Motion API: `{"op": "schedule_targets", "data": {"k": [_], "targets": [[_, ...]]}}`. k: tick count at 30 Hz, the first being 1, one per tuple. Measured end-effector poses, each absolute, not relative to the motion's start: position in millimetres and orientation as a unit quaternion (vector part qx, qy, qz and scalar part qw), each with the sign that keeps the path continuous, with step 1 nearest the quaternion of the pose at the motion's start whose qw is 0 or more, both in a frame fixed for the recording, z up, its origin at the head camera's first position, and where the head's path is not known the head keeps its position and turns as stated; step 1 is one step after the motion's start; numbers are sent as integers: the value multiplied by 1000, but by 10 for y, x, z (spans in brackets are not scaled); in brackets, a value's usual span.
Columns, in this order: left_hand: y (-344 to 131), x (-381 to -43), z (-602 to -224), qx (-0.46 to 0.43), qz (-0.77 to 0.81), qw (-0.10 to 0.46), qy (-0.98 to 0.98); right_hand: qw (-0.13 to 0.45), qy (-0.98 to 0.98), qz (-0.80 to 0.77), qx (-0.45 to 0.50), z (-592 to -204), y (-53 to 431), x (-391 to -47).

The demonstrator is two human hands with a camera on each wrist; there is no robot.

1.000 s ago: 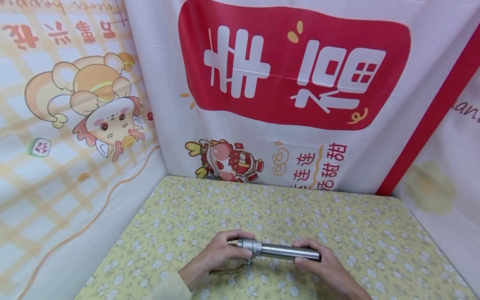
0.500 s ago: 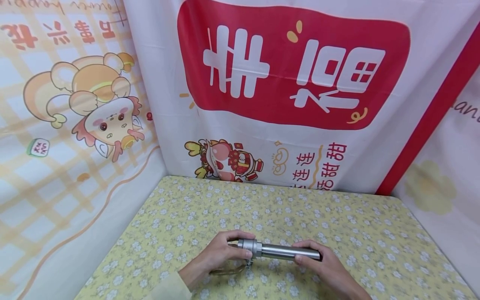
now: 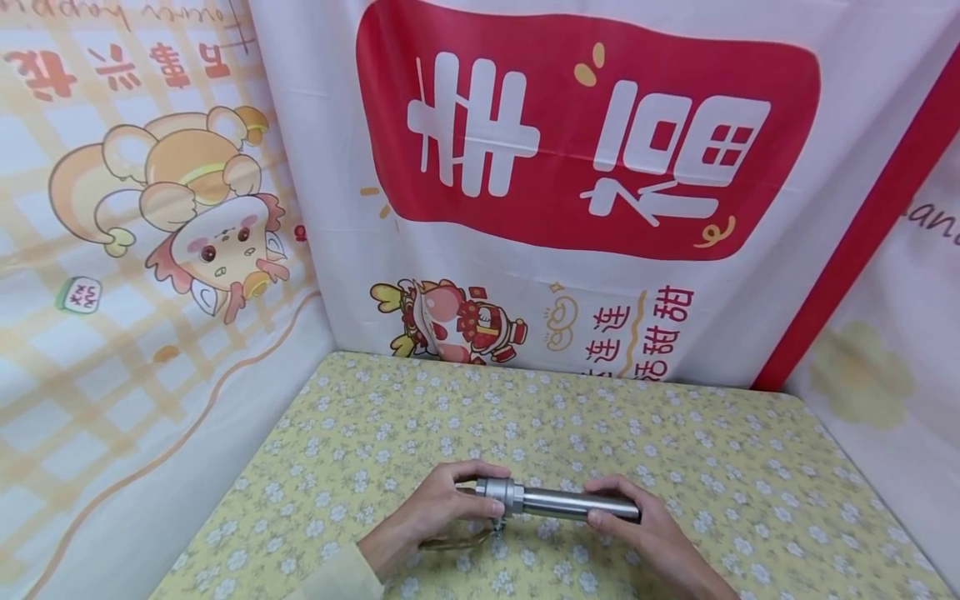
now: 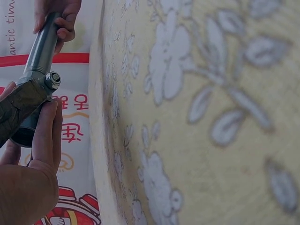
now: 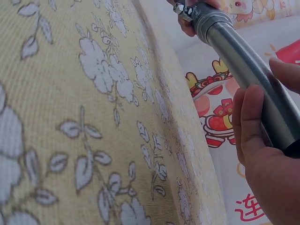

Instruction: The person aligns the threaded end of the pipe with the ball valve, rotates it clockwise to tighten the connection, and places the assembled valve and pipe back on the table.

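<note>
My left hand (image 3: 438,500) grips a metal ball valve (image 3: 497,493), thumb on the near side and fingers over the far side. A smooth steel pipe (image 3: 558,503) runs rightward from the valve, its end meeting the valve's collar. Around the pipe's right end my right hand (image 3: 647,523) pinches with thumb and fingers. The valve's lever (image 3: 456,543), dark and wrapped-looking, points left below the left hand. Its stem nut (image 4: 53,80) shows in the left wrist view. In the right wrist view the pipe (image 5: 243,65) slants up to the valve, and the fingertips (image 5: 253,96) lie against it.
Both hands work above a table with a yellow floral cloth (image 3: 420,417). A printed white and red curtain (image 3: 555,275) hangs behind it. More printed cloth walls stand at the left (image 3: 247,400) and right (image 3: 870,433).
The pipe's right end and the right hand shift very slightly. The left hand keeps its hold on the valve.
</note>
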State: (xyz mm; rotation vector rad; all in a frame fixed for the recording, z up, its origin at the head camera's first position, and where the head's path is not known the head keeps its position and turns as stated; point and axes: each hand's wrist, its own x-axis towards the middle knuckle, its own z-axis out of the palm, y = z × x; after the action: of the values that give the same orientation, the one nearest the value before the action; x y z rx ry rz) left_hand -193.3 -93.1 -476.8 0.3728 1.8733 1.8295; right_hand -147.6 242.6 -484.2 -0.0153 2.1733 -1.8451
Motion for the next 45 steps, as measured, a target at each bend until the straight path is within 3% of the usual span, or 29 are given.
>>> {"op": "schedule_targets", "data": {"k": [36, 45], "targets": [[-940, -1920, -4734, 119, 667, 239, 696, 146, 748, -647, -26, -4824, 2443, -1458], [-939, -1920, -4736, 125, 668, 236, 695, 140, 756, -640, 5, -4796, 2412, -1465]]}}
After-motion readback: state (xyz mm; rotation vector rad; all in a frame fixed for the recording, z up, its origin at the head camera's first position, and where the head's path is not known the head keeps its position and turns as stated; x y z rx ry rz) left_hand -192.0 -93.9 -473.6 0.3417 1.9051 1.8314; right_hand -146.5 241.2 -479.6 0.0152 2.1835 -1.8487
